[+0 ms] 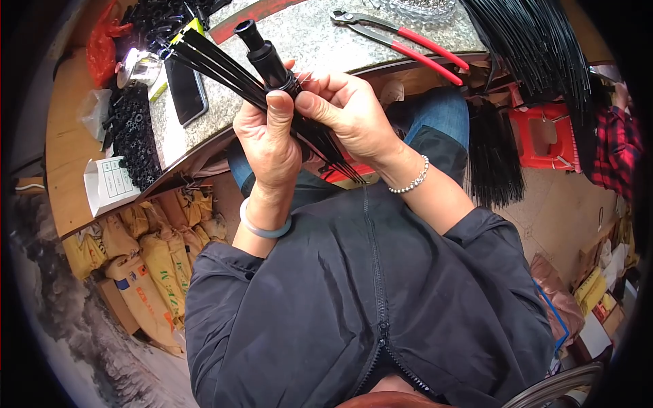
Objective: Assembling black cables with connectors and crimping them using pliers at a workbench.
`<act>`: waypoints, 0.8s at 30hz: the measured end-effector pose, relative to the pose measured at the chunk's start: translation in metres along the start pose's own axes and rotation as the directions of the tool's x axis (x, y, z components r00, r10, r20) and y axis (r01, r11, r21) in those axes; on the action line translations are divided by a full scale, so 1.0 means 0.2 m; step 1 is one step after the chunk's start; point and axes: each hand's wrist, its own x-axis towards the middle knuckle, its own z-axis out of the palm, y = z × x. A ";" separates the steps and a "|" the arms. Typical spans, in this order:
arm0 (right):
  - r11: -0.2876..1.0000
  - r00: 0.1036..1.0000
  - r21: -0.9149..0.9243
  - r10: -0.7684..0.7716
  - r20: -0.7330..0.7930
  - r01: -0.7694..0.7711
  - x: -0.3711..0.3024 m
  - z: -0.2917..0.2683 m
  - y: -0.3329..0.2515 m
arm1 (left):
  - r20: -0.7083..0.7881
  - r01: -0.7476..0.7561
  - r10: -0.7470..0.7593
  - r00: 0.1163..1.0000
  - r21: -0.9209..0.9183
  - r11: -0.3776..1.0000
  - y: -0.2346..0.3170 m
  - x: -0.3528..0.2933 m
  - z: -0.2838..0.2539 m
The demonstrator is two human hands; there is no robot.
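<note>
Above the near edge of the table, my left hand (271, 143) is closed around a stepped black plastic tube (269, 62) and a bundle of thin black rods (221, 68). The rods fan out past the tube toward the upper left, and their other ends hang below my hands. My right hand (357, 112) is closed at the tube's lower collar, thumb and fingers pressed against it. A fine, shiny wire (304, 77) seems to show beside the right fingers. Exactly what the right fingertips pinch is partly hidden.
Red-handled pliers (401, 42), a phone (185, 92) and a glass dish (423, 8) lie on the table. Small black parts (135, 136) and a white box (109, 187) are left. Black rods (537, 51) hang right, near a red stool (543, 136) and another person's plaid sleeve (617, 149).
</note>
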 end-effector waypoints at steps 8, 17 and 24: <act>0.994 0.997 0.089 -0.053 -0.047 0.057 0.00 -0.04 0.07 | -0.005 -0.013 0.013 1.000 -0.066 0.998 0.00 0.01 0.02; 0.992 0.994 0.069 0.103 0.033 -0.106 0.01 -0.06 0.05 | 0.039 -0.004 0.003 0.999 0.014 1.000 0.00 -0.02 -0.01; 0.996 0.980 -0.003 0.086 0.177 -0.087 0.06 -0.10 0.01 | 0.078 0.016 -0.010 0.997 -0.086 0.996 0.00 0.00 0.00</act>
